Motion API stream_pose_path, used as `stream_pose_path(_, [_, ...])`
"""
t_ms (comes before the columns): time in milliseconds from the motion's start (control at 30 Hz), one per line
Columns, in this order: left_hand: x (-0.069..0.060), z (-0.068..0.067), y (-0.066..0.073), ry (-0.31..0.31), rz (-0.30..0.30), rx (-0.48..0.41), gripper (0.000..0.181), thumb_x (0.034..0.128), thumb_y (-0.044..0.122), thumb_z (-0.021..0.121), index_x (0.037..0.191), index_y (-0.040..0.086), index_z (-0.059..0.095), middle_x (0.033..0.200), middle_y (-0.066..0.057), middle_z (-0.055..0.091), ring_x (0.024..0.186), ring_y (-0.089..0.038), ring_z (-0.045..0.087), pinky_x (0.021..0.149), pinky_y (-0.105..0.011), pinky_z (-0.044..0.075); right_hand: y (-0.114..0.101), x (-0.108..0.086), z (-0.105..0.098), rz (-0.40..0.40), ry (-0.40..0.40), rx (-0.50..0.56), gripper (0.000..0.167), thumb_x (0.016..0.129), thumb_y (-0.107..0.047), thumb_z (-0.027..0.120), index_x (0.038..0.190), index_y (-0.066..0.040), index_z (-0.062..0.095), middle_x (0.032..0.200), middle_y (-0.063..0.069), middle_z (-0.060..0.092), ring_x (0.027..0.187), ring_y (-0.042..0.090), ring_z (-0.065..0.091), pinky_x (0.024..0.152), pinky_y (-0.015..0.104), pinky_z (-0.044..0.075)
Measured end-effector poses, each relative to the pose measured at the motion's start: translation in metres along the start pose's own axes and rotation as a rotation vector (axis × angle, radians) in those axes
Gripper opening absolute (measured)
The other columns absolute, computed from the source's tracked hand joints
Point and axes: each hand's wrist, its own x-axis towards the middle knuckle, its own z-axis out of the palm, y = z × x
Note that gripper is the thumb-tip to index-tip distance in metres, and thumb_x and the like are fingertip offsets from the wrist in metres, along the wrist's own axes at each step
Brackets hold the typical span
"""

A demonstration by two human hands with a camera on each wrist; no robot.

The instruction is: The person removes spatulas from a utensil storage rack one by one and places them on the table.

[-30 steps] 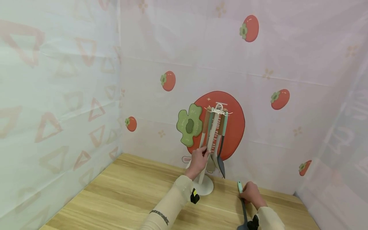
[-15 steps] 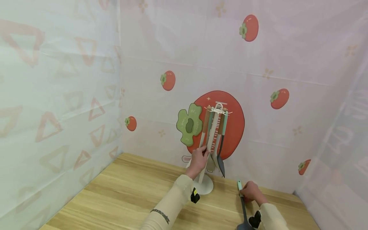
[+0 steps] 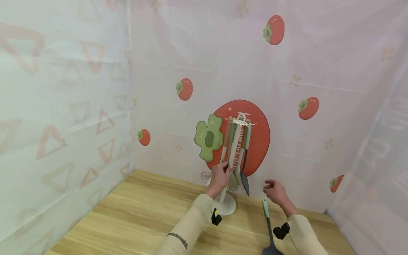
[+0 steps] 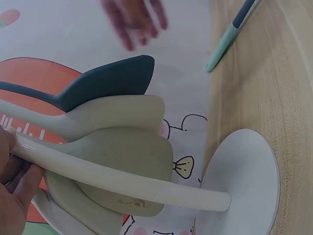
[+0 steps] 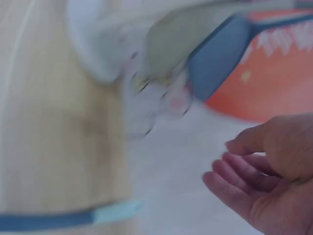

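A white utensil stand with a round base stands near the back wall, several utensils hanging from its top hooks. My left hand grips the stand's pole partway up. On the stand's right side hangs a dark spatula with a mint handle; pale and green-grey utensils hang close beside it. A second dark spatula with a mint handle lies on the table to the right. Above that handle my right hand is in the air, fingers relaxed and holding nothing; it is right of the hanging utensils.
The wooden table meets a back wall sheet printed with red fruit. A side sheet with triangles borders the left, and another sheet the right.
My right hand has let go of the spatula on the table and risen up above its handle. My left hand stays on the stand's pole.
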Motion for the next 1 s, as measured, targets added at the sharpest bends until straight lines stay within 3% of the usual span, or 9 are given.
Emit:
stream_pose_path(233, [-0.002,-0.002,0.000,0.008,-0.016,0.011,0.015,0.1007,0.010,0.064,0.096,-0.002,0.071,0.085,-0.017,0.074,0.064,-0.011,0.059,0.056,-0.021,0.046,-0.066,0.008,-0.008,-0.136,-0.003,0.105,0.054,0.097,-0.009,0.068,0.142,0.010,0.045,0.128,0.031,0.058,0.114,0.043,0.063,0.088,0.043,0.058])
stream_pose_path(367, [-0.001,-0.002,0.000,-0.010,-0.028,0.000,0.018,0.1014,0.010,0.063,0.096,-0.004,0.071,0.081,-0.019,0.072,0.059,-0.008,0.050,0.054,-0.020,0.040,-0.102,0.013,-0.012,-0.207,0.071,0.138,0.056,0.098,-0.012,0.069,0.144,0.007,0.044,0.135,0.029,0.054,0.119,0.041,0.058,0.096,0.047,0.053])
stream_pose_path(500, [-0.001,-0.002,-0.001,-0.013,-0.023,-0.008,0.018,0.1015,0.011,0.063,0.097,-0.004,0.071,0.083,-0.020,0.072,0.060,-0.007,0.051,0.054,-0.020,0.042,-0.127,0.018,-0.016,-0.240,0.153,0.177,0.057,0.098,-0.011,0.068,0.146,0.004,0.042,0.140,0.028,0.050,0.125,0.041,0.053,0.106,0.053,0.046])
stream_pose_path(733, [0.000,-0.001,-0.003,-0.002,-0.016,-0.020,0.016,0.1011,0.010,0.063,0.097,-0.002,0.072,0.086,-0.020,0.074,0.062,-0.007,0.056,0.055,-0.020,0.045,-0.143,0.030,-0.011,-0.272,0.209,0.232,0.069,0.097,-0.003,0.066,0.155,0.003,0.029,0.148,0.029,0.041,0.131,0.043,0.048,0.107,0.056,0.045])
stream_pose_path(1000, [0.000,-0.001,-0.002,-0.010,-0.016,-0.020,0.016,0.1016,0.011,0.063,0.095,-0.001,0.071,0.087,-0.019,0.075,0.063,-0.007,0.056,0.056,-0.019,0.044,-0.142,0.039,0.001,-0.270,0.247,0.268,0.059,0.098,-0.003,0.066,0.150,0.002,0.040,0.142,0.025,0.050,0.129,0.041,0.054,0.104,0.054,0.048])
